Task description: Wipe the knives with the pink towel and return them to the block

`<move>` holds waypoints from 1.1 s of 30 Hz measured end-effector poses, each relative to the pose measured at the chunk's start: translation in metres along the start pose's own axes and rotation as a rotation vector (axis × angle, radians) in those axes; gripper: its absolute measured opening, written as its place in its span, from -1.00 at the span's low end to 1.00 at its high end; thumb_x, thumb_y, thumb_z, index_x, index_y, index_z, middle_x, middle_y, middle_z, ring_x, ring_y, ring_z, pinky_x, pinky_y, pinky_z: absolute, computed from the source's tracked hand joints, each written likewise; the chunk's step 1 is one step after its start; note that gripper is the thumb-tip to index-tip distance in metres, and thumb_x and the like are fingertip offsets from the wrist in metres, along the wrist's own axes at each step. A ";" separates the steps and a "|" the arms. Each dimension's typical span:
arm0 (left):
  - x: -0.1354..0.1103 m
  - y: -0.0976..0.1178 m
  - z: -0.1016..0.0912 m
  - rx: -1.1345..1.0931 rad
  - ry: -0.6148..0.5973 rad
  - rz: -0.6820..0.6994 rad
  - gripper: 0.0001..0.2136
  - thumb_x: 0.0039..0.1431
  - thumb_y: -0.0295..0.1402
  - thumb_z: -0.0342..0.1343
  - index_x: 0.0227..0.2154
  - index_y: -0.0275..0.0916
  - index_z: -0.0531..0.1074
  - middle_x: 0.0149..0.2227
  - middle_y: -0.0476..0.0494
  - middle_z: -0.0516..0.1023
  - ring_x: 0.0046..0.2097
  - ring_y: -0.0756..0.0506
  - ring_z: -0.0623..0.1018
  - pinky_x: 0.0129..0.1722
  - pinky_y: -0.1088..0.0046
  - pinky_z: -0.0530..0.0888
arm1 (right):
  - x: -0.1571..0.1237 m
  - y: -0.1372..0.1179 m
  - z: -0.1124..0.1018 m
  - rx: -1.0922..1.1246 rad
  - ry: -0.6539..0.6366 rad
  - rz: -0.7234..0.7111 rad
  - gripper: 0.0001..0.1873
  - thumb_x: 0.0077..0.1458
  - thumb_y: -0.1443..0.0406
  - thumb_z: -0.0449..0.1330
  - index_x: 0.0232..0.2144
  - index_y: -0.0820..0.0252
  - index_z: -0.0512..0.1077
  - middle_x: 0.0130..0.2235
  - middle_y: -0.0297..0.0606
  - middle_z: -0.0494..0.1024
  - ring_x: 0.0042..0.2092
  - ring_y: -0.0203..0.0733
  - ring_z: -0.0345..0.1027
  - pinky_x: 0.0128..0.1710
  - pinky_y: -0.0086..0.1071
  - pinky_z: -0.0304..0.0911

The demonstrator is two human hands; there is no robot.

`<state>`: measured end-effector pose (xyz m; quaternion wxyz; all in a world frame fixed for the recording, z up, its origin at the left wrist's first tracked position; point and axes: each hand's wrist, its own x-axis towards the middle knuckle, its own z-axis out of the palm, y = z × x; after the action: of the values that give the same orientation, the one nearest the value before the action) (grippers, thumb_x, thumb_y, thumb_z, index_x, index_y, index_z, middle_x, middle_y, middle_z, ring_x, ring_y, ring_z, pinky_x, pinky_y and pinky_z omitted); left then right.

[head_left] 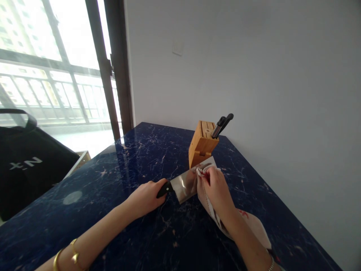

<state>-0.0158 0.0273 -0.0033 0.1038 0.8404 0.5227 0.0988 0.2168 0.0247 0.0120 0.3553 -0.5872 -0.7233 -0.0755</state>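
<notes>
My left hand [150, 194] is wrapped round the black handle of a cleaver [184, 185], whose broad shiny blade points to the upper right. Bunched in my right hand [216, 188] is a whitish cloth [203, 190] with red marks, pressed to the blade near its far end. The loose part of the cloth hangs down under my right forearm onto the table. Just behind the blade stands a wooden knife block [199, 145]. Two black-handled tools [222, 125] stick out of its top right side.
The dark blue marbled table [158, 150] reaches to a plain grey wall [239, 67] behind and on the right. A black bag [34, 165] is beyond the left edge, near a bright window [56, 75] with a dark frame.
</notes>
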 end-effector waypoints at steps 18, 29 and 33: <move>-0.003 0.011 -0.006 0.074 -0.010 0.020 -0.71 0.09 -0.25 -0.11 -0.10 -0.12 0.24 -0.40 -0.11 0.51 -0.36 -0.16 0.53 -0.45 0.46 0.33 | 0.001 -0.012 -0.001 0.122 0.062 0.045 -0.92 0.05 0.29 0.03 -0.46 0.17 0.22 -0.41 -0.25 0.35 -0.33 -0.20 0.22 -0.30 -0.33 0.15; -0.004 0.012 -0.006 0.136 -0.010 0.039 -0.73 0.06 -0.29 -0.08 -0.14 -0.13 0.23 -0.39 -0.11 0.51 -0.35 -0.17 0.53 -0.43 0.44 0.36 | -0.016 -0.043 0.013 0.120 0.022 -0.044 -0.91 0.03 0.28 0.07 -0.45 0.15 0.20 -0.39 -0.26 0.35 -0.28 -0.19 0.22 -0.27 -0.31 0.16; -0.004 0.012 -0.005 0.164 -0.001 0.056 -0.72 0.05 -0.31 -0.08 -0.13 -0.15 0.21 -0.37 -0.12 0.52 -0.35 -0.18 0.53 -0.43 0.43 0.37 | -0.020 -0.056 0.012 0.153 -0.043 -0.055 -0.92 0.04 0.29 0.07 -0.44 0.14 0.20 -0.36 -0.26 0.36 -0.27 -0.18 0.22 -0.27 -0.31 0.16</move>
<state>-0.0089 0.0186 0.0047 0.0323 0.8605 0.5051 0.0580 0.1625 -0.0014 0.0089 0.3812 -0.5399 -0.7502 -0.0171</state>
